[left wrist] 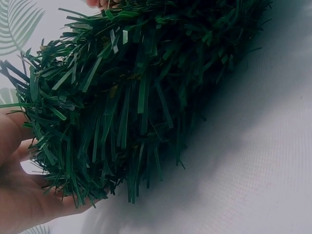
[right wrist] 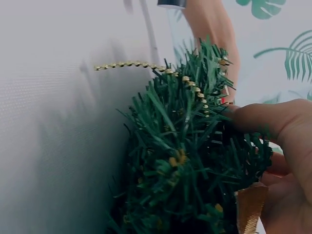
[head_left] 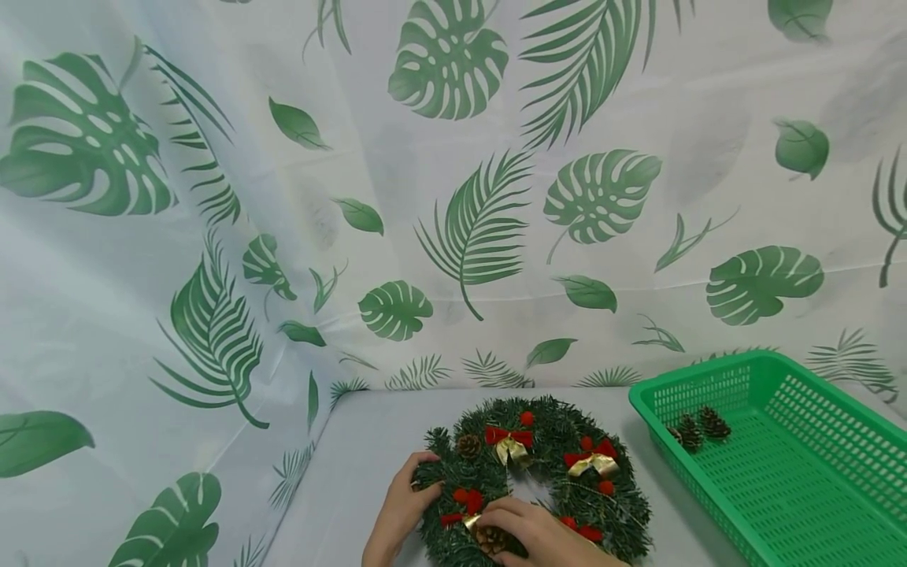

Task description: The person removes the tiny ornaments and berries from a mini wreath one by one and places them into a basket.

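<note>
A green artificial wreath (head_left: 627, 512) with red and gold bows and red balls lies on the table. At its left side, my left hand (head_left: 405, 500) grips the rim; in the left wrist view the fingers (left wrist: 22, 190) curl into the needles. My right hand (head_left: 534, 535) is over the wreath's lower left part, pinching a brown pine cone (head_left: 490, 539) against the needles beside a gold-tailed red bow (head_left: 471, 520). Another pine cone (head_left: 468, 446) sits at the upper left of the ring. In the right wrist view, the thumb (right wrist: 265, 117) reaches into the needles and the held cone is hidden.
To the right stands a green plastic basket (head_left: 697, 492) with several pine cones (head_left: 714, 423) in its far left corner. A gold bead string (right wrist: 139, 64) sticks out from the wreath. Behind the white table (head_left: 336, 472) hangs a leaf-printed curtain (head_left: 489, 331).
</note>
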Demonstrator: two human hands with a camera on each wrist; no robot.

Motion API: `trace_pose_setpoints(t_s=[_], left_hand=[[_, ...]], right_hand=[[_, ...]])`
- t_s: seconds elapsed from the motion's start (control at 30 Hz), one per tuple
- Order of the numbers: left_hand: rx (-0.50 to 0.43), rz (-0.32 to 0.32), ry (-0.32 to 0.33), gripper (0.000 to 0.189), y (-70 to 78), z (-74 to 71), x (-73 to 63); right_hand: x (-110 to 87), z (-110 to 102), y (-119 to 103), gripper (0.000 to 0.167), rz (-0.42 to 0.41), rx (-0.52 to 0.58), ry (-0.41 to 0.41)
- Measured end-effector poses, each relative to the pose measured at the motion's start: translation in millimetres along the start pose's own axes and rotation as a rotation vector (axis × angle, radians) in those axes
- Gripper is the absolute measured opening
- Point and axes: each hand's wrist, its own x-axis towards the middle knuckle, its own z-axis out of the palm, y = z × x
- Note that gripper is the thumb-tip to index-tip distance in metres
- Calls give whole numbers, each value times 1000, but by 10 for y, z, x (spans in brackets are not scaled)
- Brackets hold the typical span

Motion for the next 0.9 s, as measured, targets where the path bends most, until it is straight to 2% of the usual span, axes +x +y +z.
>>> trace_pose_setpoints(t_s=[0.23, 0.47, 0.67, 0.9], left_hand=[[18, 16, 4, 42, 10, -5, -20], [31, 19, 3, 42, 29, 8, -14], [23, 50, -6, 41, 32, 21, -12], [26, 49, 3, 41, -7, -6, -40]], right_hand=[[21, -92, -80, 38, 38, 4, 19], [25, -243, -141, 38, 123, 9, 51], [28, -327, -127, 41, 110, -35, 131], [22, -386, -143, 41, 122, -63, 195]])
